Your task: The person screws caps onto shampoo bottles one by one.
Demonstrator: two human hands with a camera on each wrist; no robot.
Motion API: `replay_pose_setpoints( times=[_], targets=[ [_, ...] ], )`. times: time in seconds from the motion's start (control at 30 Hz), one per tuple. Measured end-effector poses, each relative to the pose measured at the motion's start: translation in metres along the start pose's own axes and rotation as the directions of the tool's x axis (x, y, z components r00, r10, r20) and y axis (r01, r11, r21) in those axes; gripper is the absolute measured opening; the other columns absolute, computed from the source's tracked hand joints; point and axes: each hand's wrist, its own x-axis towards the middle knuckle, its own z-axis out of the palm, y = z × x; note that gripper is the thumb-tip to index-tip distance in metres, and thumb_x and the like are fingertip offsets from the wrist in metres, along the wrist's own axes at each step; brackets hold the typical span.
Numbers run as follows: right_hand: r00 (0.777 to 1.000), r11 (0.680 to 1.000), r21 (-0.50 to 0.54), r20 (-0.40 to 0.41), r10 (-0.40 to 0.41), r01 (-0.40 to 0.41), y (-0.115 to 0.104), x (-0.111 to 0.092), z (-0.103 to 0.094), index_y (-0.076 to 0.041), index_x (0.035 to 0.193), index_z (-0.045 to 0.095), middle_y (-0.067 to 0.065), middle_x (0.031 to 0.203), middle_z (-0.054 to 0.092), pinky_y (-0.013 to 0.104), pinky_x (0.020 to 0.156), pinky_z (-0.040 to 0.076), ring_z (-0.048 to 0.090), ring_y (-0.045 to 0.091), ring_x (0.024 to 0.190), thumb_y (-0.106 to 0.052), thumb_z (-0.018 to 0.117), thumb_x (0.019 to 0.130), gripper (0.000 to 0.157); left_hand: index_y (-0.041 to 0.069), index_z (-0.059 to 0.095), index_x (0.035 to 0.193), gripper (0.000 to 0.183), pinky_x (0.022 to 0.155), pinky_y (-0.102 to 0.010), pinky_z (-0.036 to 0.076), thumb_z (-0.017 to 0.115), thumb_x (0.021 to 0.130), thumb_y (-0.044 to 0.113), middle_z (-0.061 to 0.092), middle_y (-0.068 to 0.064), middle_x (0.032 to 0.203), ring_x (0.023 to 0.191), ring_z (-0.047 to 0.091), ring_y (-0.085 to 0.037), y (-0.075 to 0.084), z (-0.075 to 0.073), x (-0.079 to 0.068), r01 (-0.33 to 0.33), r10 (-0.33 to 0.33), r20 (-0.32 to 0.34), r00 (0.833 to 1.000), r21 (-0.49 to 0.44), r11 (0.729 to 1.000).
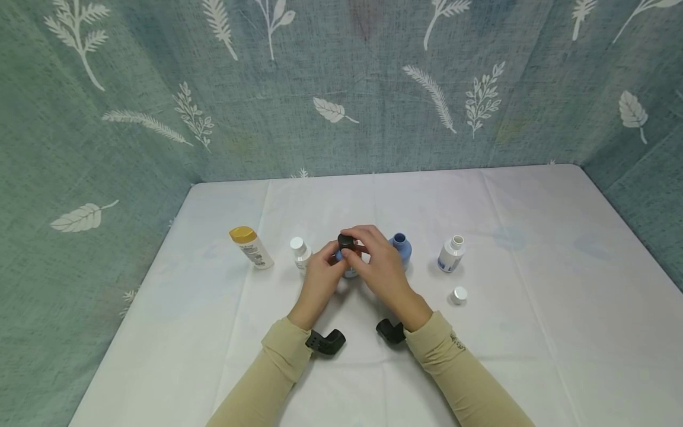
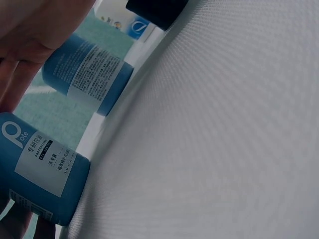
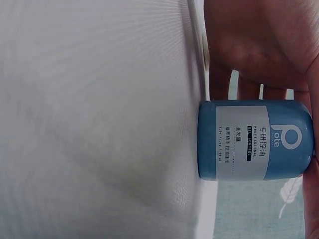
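Both hands meet at a small blue bottle (image 3: 207, 139) standing upright on the table, its front label reading "Pote". My left hand (image 1: 321, 271) grips the bottle near its shoulder. Fingers of my right hand (image 1: 385, 274) pinch the black cap (image 1: 346, 239) at its top; whether the cap is seated on the neck cannot be seen. Just right of it, partly behind the right hand, stands a second blue bottle (image 1: 402, 246) with an uncovered mouth. Close by the left hand is a white bottle (image 1: 300, 252) with a white cap.
At the left stands a white bottle (image 1: 257, 254) with a yellow cap. To the right, an uncapped white bottle (image 1: 450, 256) stands behind a loose white cap (image 1: 459, 295). A white cloth (image 1: 533, 356) covers the table, and patterned green fabric (image 1: 331, 142) rises behind it.
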Motion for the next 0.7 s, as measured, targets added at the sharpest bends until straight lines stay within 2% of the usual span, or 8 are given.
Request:
replay_pose_setpoints(
  times=[0.4,0.7],
  targets=[
    [1.000,1.000,0.010,0.024,-0.012,0.012,0.0005,-0.0004,-0.0014,-0.018,0.119,0.056,-0.008,0.120,0.054,0.022,0.080,0.045,0.052,0.005,0.104,-0.008,0.053,0.085,0.036,0.007,0.065,0.101,0.019,0.065,-0.024,0.043,0.061,0.083,0.009,0.064,-0.006,0.093,0.080,0.055,-0.023,0.0000,0.0002,0.0001,-0.011,0.011,-0.008,1.000,0.030,0.999],
    [1.000,1.000,0.010,0.011,-0.026,0.026,0.0001,0.0008,-0.0006,-0.017,0.114,0.058,-0.007,0.114,0.055,0.024,0.079,0.045,0.051,0.005,0.103,-0.015,0.058,0.086,0.028,0.006,0.065,0.102,0.020,0.064,-0.025,0.043,0.060,0.083,0.009,0.064,-0.007,0.093,0.080,0.055,-0.024,0.0009,-0.0002,-0.0006,0.004,-0.004,-0.013,1.000,0.023,1.000]
  ],
)
